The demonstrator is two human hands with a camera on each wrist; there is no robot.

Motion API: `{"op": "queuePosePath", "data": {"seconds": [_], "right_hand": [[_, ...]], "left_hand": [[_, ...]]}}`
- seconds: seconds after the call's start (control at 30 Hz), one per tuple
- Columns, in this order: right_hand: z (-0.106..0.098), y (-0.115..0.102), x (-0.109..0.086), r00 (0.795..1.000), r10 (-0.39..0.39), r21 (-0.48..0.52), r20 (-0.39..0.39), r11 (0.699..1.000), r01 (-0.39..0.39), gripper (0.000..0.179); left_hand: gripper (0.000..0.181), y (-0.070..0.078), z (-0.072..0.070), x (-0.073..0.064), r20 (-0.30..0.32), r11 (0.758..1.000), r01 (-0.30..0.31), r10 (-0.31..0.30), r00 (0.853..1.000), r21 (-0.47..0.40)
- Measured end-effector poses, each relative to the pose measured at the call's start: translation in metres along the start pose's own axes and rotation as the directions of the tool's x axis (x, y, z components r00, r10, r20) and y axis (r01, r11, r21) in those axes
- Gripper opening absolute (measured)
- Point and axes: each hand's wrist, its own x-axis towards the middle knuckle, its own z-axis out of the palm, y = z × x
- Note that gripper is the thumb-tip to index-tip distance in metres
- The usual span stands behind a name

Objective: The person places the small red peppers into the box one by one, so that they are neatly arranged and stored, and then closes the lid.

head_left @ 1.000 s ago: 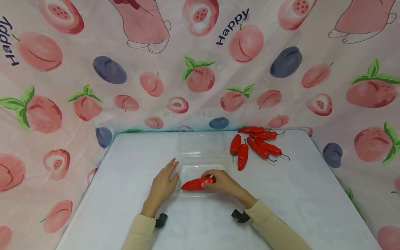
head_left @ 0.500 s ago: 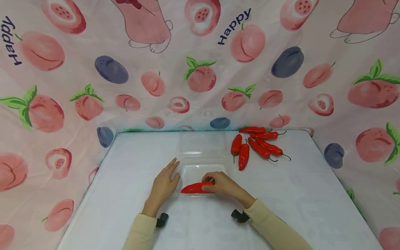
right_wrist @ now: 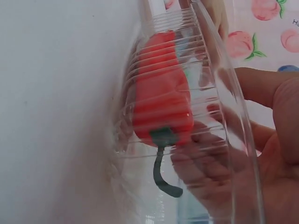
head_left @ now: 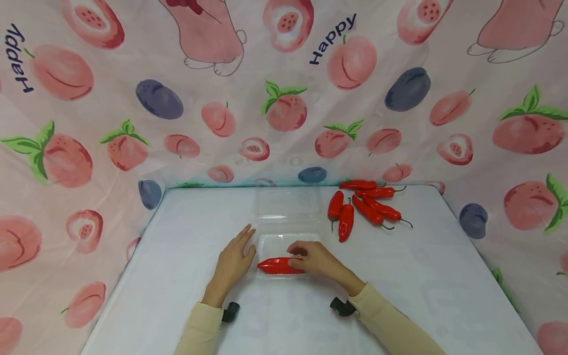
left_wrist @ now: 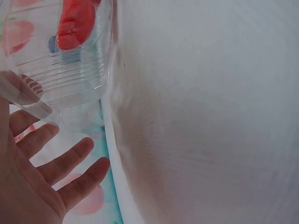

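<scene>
The pepper (head_left: 274, 266) lies on its side in the near half of the clear box (head_left: 288, 242), just under the right hand (head_left: 314, 260), its tapered tip to the left and its stem end beneath the palm. That hand's grip is slack: thumb low beside the pepper, the other fingers loosely bent above it with a gap between, clasping nothing. The left hand (head_left: 232, 261) is at the box's left edge, fingers straight and spread, also holding nothing; whether its thumb touches the rim, I cannot tell. The pepper is glossy, smooth and bright red, with a dark green cap (right_wrist: 163, 136) and a slender stem (right_wrist: 160, 175) that hooks at its end. The box is thin, see-through plastic with ribbed side walls and rounded corners, its shallow lid (head_left: 287, 202) folded back flat. Six more peppers (head_left: 346, 224) lie loosely grouped to the right of the lid, shiny and long, on a table (head_left: 186, 217) covered in smooth white. Behind hangs wrinkled cloth (head_left: 248, 59) printed with peaches and bluish fruit.
</scene>
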Motion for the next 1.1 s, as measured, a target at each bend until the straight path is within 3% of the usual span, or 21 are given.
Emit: {"op": "queuePosePath", "data": {"seconds": [0.37, 0.7, 1.1], "right_hand": [[-0.013, -0.003, -0.012, 0.999, -0.03, 0.08, -0.045, 0.996, 0.033, 0.036], [-0.03, -0.018, -0.025, 0.987, -0.124, 0.076, -0.098, 0.988, 0.132, 0.035], [-0.046, -0.017, -0.033, 0.98, -0.138, 0.117, -0.142, 0.981, 0.155, 0.036]], "left_hand": [[0.046, 0.0, 0.0, 0.0, -0.011, 1.0, -0.002, 0.002, 1.0, 0.011], [0.047, 0.0, 0.0, -0.001, -0.001, 1.0, 0.005, -0.005, 1.0, 0.007], [0.047, 0.002, 0.0, -0.002, 0.007, 1.0, 0.02, -0.02, 1.0, -0.001]]}}
